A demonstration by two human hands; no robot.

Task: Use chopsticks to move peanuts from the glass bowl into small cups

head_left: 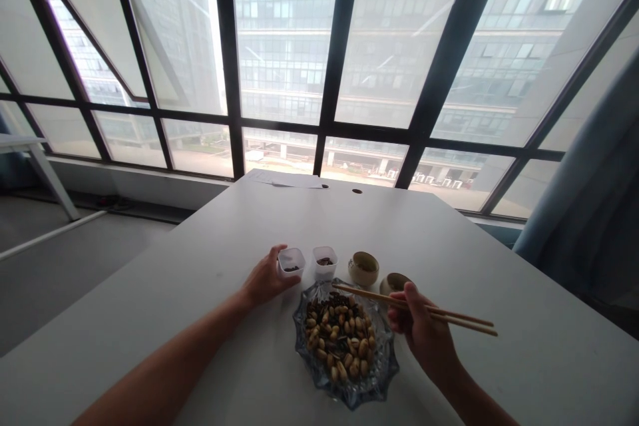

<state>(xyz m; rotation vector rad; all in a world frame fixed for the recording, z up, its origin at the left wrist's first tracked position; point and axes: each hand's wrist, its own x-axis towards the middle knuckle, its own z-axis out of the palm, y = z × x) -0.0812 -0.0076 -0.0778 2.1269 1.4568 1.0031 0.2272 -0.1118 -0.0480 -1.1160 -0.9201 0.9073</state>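
My left hand (272,276) is wrapped round a small clear plastic cup (298,254) with a few dark bits at its bottom. Chopsticks (464,319) are held in my right hand (419,319), their tips over the far rim of a scalloped glass bowl (382,373). Pistachios (344,339) mixed with dark seeds fill that bowl. Beside the held cup stands a second plastic cup (324,273), also with dark bits. To its right is a ceramic cup (363,269); another ceramic cup (392,281) is partly hidden behind my right hand.
Papers (284,178) lie at the far edge of the white table (239,233), near two round holes in its top. Large windows (279,33) rise behind. A blue curtain (589,166) hangs at the right, and another white table (44,160) stands at the left.
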